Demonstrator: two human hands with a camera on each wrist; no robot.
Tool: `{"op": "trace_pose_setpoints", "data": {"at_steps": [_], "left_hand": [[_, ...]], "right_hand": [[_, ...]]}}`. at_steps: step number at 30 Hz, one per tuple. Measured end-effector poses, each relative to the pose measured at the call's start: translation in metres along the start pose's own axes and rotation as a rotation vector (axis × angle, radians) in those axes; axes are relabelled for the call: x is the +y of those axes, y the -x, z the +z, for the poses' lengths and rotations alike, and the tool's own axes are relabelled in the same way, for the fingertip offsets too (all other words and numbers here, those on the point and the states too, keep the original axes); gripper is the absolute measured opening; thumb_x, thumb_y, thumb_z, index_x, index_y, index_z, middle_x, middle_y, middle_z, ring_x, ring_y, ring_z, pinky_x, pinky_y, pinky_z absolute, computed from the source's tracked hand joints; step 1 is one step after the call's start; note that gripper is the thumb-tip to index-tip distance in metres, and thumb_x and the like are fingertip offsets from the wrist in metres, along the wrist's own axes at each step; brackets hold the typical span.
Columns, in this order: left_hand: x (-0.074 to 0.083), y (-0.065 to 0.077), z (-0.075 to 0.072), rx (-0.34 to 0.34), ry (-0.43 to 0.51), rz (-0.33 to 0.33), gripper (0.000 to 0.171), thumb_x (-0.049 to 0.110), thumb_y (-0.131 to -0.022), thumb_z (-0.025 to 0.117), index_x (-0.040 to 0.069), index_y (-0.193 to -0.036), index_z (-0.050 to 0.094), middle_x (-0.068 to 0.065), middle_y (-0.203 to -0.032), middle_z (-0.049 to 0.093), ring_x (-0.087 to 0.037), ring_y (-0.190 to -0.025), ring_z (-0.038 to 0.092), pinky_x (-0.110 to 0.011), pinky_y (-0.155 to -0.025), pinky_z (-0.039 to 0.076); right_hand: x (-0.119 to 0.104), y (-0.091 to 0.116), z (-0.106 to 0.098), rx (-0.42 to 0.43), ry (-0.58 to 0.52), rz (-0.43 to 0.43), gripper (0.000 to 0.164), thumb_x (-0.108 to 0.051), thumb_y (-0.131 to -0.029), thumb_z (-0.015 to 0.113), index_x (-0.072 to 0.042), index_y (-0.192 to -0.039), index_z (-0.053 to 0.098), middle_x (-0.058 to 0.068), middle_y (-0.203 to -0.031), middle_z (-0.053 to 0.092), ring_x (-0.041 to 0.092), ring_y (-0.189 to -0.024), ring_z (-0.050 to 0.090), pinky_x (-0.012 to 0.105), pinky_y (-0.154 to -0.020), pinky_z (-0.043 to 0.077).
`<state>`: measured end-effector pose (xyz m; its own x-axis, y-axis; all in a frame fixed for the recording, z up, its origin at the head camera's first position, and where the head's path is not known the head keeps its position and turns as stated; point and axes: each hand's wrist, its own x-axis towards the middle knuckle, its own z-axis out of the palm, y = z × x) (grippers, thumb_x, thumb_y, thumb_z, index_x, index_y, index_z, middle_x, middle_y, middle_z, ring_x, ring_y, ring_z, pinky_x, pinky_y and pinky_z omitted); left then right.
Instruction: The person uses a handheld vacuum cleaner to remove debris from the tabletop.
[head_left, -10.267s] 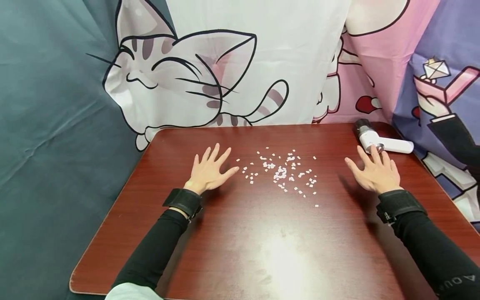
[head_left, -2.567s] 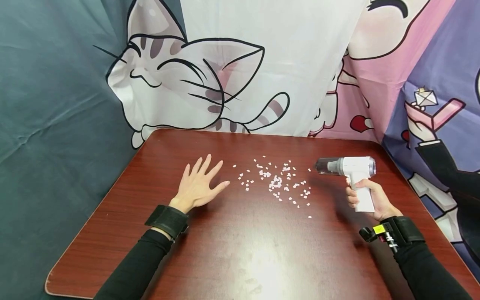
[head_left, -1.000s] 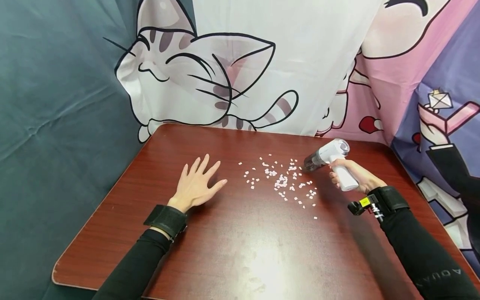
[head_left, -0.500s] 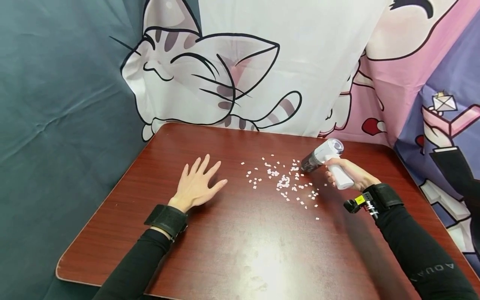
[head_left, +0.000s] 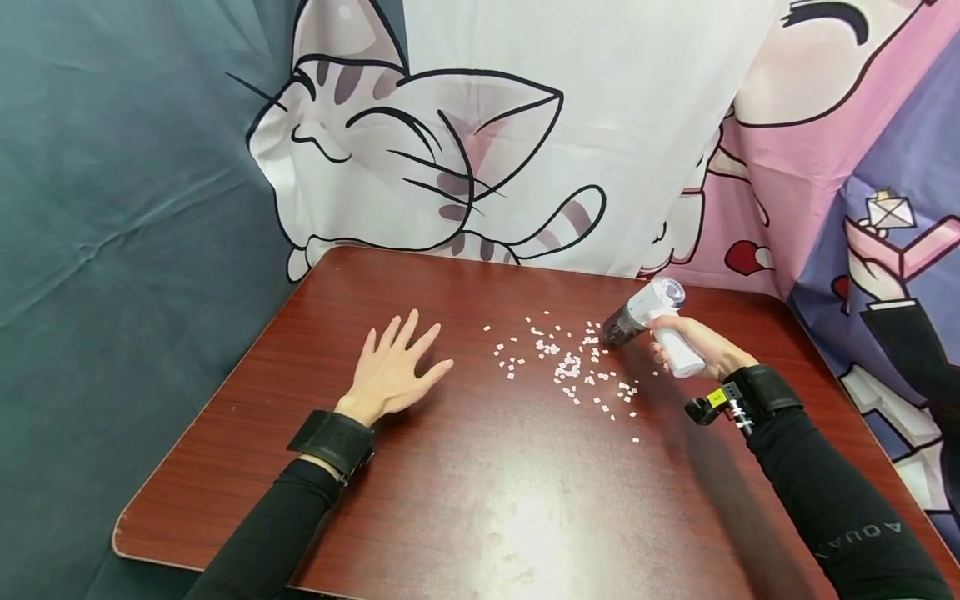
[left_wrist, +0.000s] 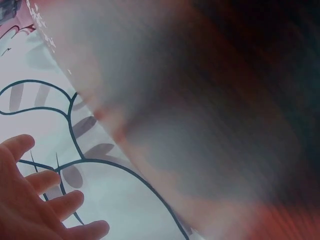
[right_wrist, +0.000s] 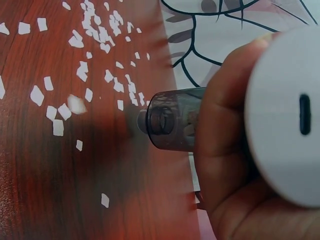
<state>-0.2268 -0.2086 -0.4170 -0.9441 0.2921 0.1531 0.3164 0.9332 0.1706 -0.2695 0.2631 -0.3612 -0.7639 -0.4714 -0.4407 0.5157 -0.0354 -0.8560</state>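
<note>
My right hand (head_left: 701, 343) grips the handle of a white handheld vacuum cleaner (head_left: 678, 354) with a smoky clear front cup. Its nozzle points down and left, right at the edge of many small white paper scraps (head_left: 567, 367) strewn on the table. In the right wrist view the clear cup (right_wrist: 175, 120) sits close to several scraps (right_wrist: 132, 92), and my curled fingers (right_wrist: 220, 130) wrap the handle. My left hand (head_left: 393, 371) lies spread, palm down, left of the scraps, holding nothing. The left wrist view shows its fingers (left_wrist: 65, 205) straight and apart.
The reddish-brown wooden table (head_left: 450, 500) has rounded corners. Behind it hangs a curtain (head_left: 480, 125) printed with a cartoon cat, pink and purple toward the right. One lone scrap (head_left: 635, 440) lies nearer the front.
Over ten seconds my right hand has picked the vacuum cleaner up from the back right corner and brought it left, nozzle lowered to the scraps. A scrap now shows right of the group. My left hand stays spread.
</note>
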Motion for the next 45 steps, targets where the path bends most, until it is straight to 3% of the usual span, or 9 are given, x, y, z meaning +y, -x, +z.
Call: {"op": "trace_pose_setpoints", "data": {"at_steps": [11, 18, 31, 39, 45], "left_hand": [[0.001, 0.002, 0.005, -0.002, 0.009, 0.008, 0.077, 0.075, -0.088, 0.029, 0.029, -0.15, 0.034, -0.009, -0.157, 0.019, -0.034, -0.142, 0.016, -0.062, -0.107, 0.011], [0.0, 0.004, 0.008, -0.008, 0.011, 0.002, 0.077, 0.075, -0.088, 0.028, 0.029, -0.15, 0.034, -0.008, -0.157, 0.018, -0.033, -0.142, 0.015, -0.061, -0.108, 0.01], [0.0, 0.003, 0.004, -0.009, 0.016, 0.003, 0.076, 0.075, -0.088, 0.028, 0.03, -0.15, 0.033, -0.008, -0.157, 0.018, -0.033, -0.142, 0.015, -0.061, -0.108, 0.011], [-0.002, 0.003, 0.004, -0.022, 0.013, -0.002, 0.077, 0.075, -0.088, 0.028, 0.03, -0.15, 0.032, -0.008, -0.158, 0.017, -0.033, -0.142, 0.014, -0.061, -0.108, 0.011], [-0.004, 0.002, 0.004, -0.01, 0.012, 0.005, 0.077, 0.075, -0.088, 0.028, 0.03, -0.15, 0.032, -0.009, -0.157, 0.019, -0.035, -0.142, 0.016, -0.062, -0.107, 0.012]], "right_hand": [[0.002, -0.012, -0.002, 0.04, 0.002, -0.034, 0.021, -0.022, -0.104, 0.036, -0.003, -0.099, 0.041, 0.006, -0.069, 0.055, 0.015, -0.055, 0.054, 0.027, -0.053, 0.048], [-0.003, -0.012, -0.001, 0.054, -0.013, -0.04, 0.021, -0.023, -0.105, 0.033, -0.003, -0.1, 0.038, 0.005, -0.068, 0.056, 0.014, -0.057, 0.054, 0.025, -0.052, 0.049], [-0.011, -0.004, 0.012, -0.057, -0.028, -0.008, 0.022, -0.022, -0.105, 0.03, -0.002, -0.104, 0.04, 0.006, -0.071, 0.058, 0.017, -0.06, 0.056, 0.027, -0.056, 0.05], [-0.005, -0.01, 0.008, -0.026, -0.003, 0.039, 0.026, -0.026, -0.105, 0.033, -0.002, -0.099, 0.044, 0.004, -0.071, 0.056, 0.014, -0.058, 0.053, 0.026, -0.053, 0.048], [-0.003, -0.01, 0.008, -0.057, 0.016, 0.038, 0.028, -0.026, -0.105, 0.034, -0.004, -0.095, 0.047, 0.004, -0.072, 0.056, 0.014, -0.058, 0.053, 0.027, -0.054, 0.048]]}}
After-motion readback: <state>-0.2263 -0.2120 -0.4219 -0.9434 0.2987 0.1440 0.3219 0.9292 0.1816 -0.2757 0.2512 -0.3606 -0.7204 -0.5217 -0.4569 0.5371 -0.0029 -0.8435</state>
